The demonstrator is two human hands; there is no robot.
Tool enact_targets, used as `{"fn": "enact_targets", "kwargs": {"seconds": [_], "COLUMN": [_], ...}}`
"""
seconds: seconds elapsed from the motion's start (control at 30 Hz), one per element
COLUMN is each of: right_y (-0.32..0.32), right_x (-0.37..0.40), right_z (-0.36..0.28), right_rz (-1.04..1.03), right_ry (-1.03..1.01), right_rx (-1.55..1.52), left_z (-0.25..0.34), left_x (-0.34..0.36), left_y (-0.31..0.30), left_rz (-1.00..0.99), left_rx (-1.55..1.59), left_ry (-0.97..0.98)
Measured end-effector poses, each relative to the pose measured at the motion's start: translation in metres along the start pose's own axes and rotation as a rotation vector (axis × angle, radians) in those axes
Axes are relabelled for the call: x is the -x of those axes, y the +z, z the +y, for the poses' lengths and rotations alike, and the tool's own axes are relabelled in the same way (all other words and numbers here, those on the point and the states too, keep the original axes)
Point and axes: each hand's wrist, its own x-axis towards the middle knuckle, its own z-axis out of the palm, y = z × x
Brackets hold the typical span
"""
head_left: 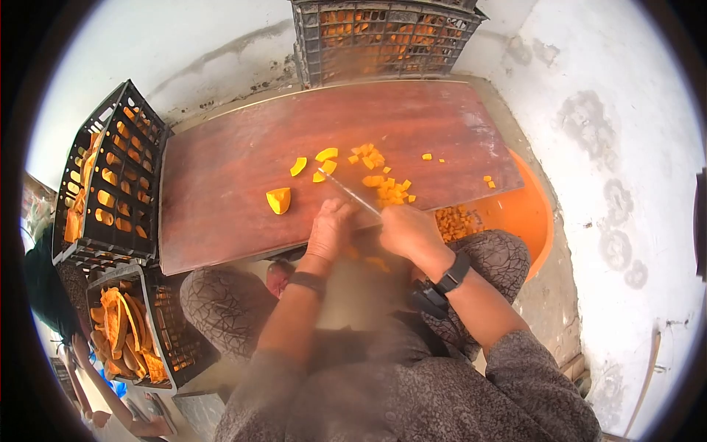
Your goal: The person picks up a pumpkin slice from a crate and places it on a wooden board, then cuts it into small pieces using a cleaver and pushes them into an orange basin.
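My right hand (pixel 412 234) is closed around the handle of a knife (pixel 353 195); its blade slants up and left over the red-brown board (pixel 236 177). Beside it, my left hand (pixel 331 227) rests at the board's near edge with its fingers curled; whatever they hold, if anything, is hidden. A thick pumpkin chunk (pixel 278 200) lies to the left of that hand. Beyond the knife tip are thin pumpkin slices (pixel 298 166), one of them touching or just under the blade. Small pumpkin cubes (pixel 394 193) are heaped right of the blade.
An orange tub (pixel 543 214) with diced pumpkin sits under the board's right end. Black crates of pumpkin stand at the back (pixel 313 51) and left (pixel 121 177), and another crate (pixel 158 324) holds long pieces. Another person's arm (pixel 118 401) shows at lower left.
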Motion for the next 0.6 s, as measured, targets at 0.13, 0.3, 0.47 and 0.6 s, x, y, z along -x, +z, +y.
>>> {"fn": "enact_targets", "kwargs": {"seconds": [0.13, 0.3, 0.47, 0.6], "right_y": [0.003, -0.007, 0.015, 0.018], "right_x": [-0.007, -0.005, -0.011, -0.005], "right_z": [-0.001, -0.007, 0.010, 0.023], "right_rz": [0.031, -0.053, -0.007, -0.004], "right_ry": [-0.013, 0.087, 0.081, 0.145], "right_rx": [0.006, 0.008, -0.050, -0.238], "left_z": [-0.005, -0.002, 0.003, 0.004], "left_x": [0.000, -0.001, 0.002, 0.002], "left_y": [0.001, 0.002, 0.002, -0.001], "left_rz": [0.036, 0.055, 0.005, 0.066], "left_rx": [0.012, 0.001, -0.042, 0.051], "left_ry": [0.015, 0.036, 0.049, 0.119]}}
